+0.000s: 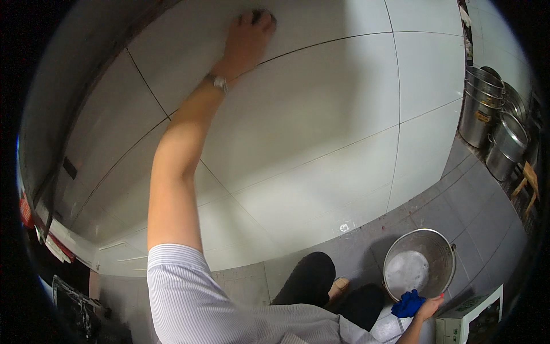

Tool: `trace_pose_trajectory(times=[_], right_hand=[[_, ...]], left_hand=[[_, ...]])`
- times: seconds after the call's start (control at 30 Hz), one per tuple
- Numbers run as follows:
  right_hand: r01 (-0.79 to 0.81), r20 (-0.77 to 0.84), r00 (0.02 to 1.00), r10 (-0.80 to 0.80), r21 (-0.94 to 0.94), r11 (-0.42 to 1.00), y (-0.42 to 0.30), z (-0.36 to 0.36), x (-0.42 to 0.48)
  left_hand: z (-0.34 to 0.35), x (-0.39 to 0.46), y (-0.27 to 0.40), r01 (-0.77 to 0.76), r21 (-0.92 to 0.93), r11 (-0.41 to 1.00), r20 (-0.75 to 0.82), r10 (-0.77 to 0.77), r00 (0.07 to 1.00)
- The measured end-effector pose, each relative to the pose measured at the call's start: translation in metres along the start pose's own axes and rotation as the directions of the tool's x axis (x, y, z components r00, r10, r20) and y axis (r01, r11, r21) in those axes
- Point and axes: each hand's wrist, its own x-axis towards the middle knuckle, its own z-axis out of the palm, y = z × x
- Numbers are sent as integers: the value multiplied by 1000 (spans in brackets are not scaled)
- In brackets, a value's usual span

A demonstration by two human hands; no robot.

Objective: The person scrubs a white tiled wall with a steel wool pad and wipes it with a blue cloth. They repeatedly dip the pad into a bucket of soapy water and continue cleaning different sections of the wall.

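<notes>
My left hand is raised high against the white tiled wall, its fingers bent over a dark scrubbing pad. The pad is blurred, so its kind is hard to tell. A watch is on that wrist. At the lower right, my right hand is at the rim of a metal bucket, beside a bunched blue cloth. Whether the fingers grip the cloth, the rim or both is unclear. Foamy whitish liquid lies in the bucket.
Stacked steel pots stand by the wall at the right, near a wooden stool. A cardboard box sits below the bucket on grey floor tiles. A dark edge runs along the wall's upper left.
</notes>
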Motion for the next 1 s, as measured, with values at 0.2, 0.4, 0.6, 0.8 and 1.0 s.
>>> trace_pose_trajectory(times=[0.2, 0.4, 0.6, 0.8, 1.0], right_hand=[[-2, 42, 999, 0, 26, 1000, -6, -5, -4], [-73, 32, 997, 72, 47, 996, -10, -12, 0], [-4, 9, 1000, 3, 58, 998, 2, 9, 0], [-2, -10, 1000, 1, -53, 999, 21, 15, 8], [-49, 31, 998, 50, -28, 998, -4, 0, 5]], left_hand=[[-3, 4, -16, 35, 0, 999, 14, -35, 999], [26, -56, 55, -39, -258, 965, 26, 47, 999], [7, -53, -25, 214, -120, 970, 12, -214, 977], [13, -96, 30, 44, -207, 977, 172, -8, 985], [4, -85, 34, 15, -131, 991, 207, 12, 978]])
